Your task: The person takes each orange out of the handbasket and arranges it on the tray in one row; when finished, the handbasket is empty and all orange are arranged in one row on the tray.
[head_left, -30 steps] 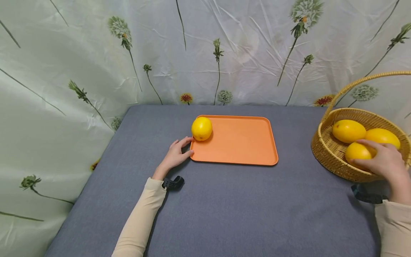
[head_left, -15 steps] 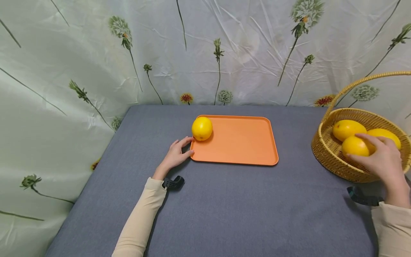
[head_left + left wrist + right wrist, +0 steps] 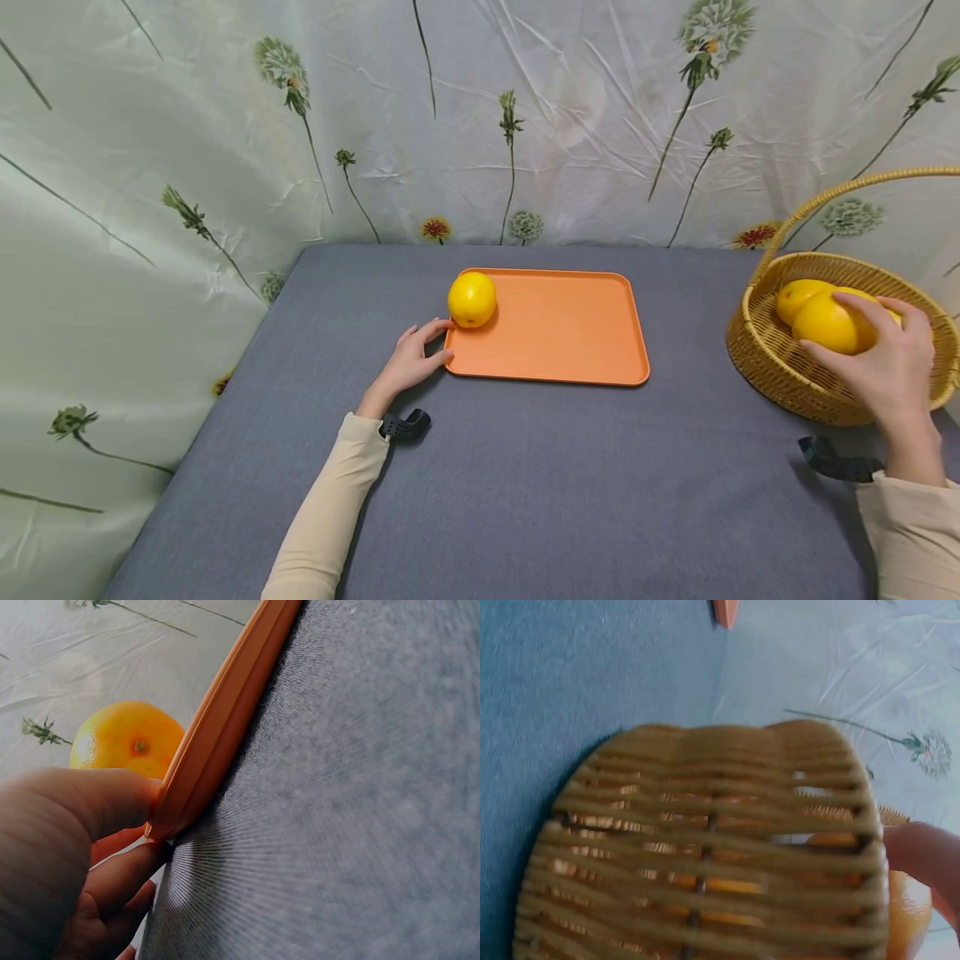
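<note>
My left hand (image 3: 411, 364) rests against the left edge of an orange tray (image 3: 555, 333), thumb and fingertips spread along its rim. Close beyond the fingertips, an orange (image 3: 472, 300) sits in the tray's far left corner; the left wrist view shows its stem-end mark. Over the wicker basket (image 3: 757, 367) at the right, my right hand (image 3: 892, 358) grips another orange (image 3: 825, 323) between thumb and fingers. Behind it, a yellow fruit (image 3: 793, 296) lies in the basket, and a further one is mostly hidden. In the right wrist view the basket's woven side covers most of the hand.
The basket's tall arched handle (image 3: 806, 204) rises at the right, partly out of view. A grey cloth (image 3: 600, 483) covers the table. Behind and to the left hangs a pale curtain (image 3: 420, 125) printed with dandelions.
My right hand has lifted the orange from among the others in the basket, moving it up and slightly left. My left hand and the tray have stayed put.
</note>
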Demonstrator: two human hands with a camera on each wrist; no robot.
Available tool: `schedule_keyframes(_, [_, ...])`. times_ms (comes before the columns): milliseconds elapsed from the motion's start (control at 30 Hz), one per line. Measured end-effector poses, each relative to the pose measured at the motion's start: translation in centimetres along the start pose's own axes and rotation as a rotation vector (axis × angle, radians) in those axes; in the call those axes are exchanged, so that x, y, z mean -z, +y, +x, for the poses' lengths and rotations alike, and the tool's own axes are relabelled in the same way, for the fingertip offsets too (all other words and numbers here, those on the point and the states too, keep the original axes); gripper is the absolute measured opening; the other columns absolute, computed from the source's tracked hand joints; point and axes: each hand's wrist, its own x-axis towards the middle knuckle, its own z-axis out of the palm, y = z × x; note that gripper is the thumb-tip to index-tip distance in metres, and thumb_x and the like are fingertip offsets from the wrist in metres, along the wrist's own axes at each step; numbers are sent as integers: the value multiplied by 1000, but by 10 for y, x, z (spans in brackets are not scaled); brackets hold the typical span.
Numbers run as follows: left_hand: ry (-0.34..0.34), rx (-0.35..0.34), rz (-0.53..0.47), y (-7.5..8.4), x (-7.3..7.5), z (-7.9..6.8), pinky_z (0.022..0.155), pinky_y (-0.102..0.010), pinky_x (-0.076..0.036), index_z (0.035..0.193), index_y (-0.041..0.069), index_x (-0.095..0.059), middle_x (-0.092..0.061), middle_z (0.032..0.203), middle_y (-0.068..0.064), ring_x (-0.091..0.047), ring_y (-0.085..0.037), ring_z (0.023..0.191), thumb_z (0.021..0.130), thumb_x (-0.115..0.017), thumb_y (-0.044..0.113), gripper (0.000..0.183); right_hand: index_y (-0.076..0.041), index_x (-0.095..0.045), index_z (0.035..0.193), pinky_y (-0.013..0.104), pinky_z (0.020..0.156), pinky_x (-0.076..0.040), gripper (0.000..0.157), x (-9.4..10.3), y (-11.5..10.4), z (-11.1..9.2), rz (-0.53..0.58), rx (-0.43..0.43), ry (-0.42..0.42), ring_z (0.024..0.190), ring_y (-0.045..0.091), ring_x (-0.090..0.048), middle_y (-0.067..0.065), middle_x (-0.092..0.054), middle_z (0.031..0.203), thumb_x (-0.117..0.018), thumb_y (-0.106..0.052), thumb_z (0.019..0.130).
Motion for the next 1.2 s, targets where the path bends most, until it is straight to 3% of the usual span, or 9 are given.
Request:
schedule_keyframes(200, [3,1,-1,-2,0,0,117,-56,-9,135,3,-46,-50,140,-17,-32,-31,141,90,-61,22,51,-3,-58,123,58,105,-19,56,-6,-9,-1,88,57,101,129,46,-32,32,-36,137,-74,-26,75])
schedule_keyframes(267, [5,-2,1,-3,-1,1,117,-56,-9,135,3,-46,-50,140,-17,-32,-31,141,90,-61,21,51,-4,-59,122,56,104,-21,57,-8,-11,-1,105,78,124,128,34,-36,32,-37,135,-74,-30,74])
schedule_keyframes(367, [5,-2,-2,-3,-1,1,117,-56,-9,135,3,-46,-50,140,-17,-33,-31,141,90,-61,21,51,-4,-60,121,49,103,-23,56,-11,-16,-1,132,110,142,122,8,-31,33,-38,133,-77,-22,71])
schedule_keyframes(433, [5,-3,-2,-3,-1,1,117,-55,-9,135,3,-46,-50,140,-17,-33,-31,141,90,-61,21,51,-4,-60,121,32,100,-27,58,-13,-19,-1,136,126,150,116,-3,-22,33,-38,131,-79,-14,67])
schedule_keyframes(567, [1,-3,0,-3,-1,1,117,-56,-9,136,2,-46,-50,140,-17,-32,-31,141,90,-60,22,52,-6,-61,121,5,80,-24,65,-18,-28,-1,146,132,152,113,-8,-22,31,-40,130,-79,2,59])
schedule_keyframes(733, [3,-4,4,-3,-1,1,117,-56,-9,135,2,-46,-50,140,-18,-32,-31,141,90,-61,22,52,-5,-63,118,4,79,-24,67,-24,-38,1,207,167,146,113,-14,-26,24,-47,126,-80,6,55])
schedule_keyframes(900, [5,-13,7,-3,-2,0,117,-56,-10,135,2,-46,-50,140,-17,-33,-31,141,90,-61,23,52,-8,-63,119,-3,66,-27,65,-33,-48,0,219,166,97,113,-11,-27,13,-49,126,-81,2,57])
schedule_keyframes(1033, [7,-17,8,-3,-2,-1,117,-56,-10,135,1,-46,-50,140,-18,-33,-32,140,89,-61,22,52,-8,-62,120,-4,67,-26,65,-41,-56,0,230,177,50,115,-4,-29,25,-45,129,-82,-2,59])
schedule_keyframes(1200, [13,-11,2,-4,-1,0,117,-55,-10,135,2,-46,-51,140,-17,-34,-31,141,89,-61,21,51,-5,-62,120,-2,73,-26,66,-56,-67,0,273,215,26,118,21,-41,28,-45,128,-82,1,58])
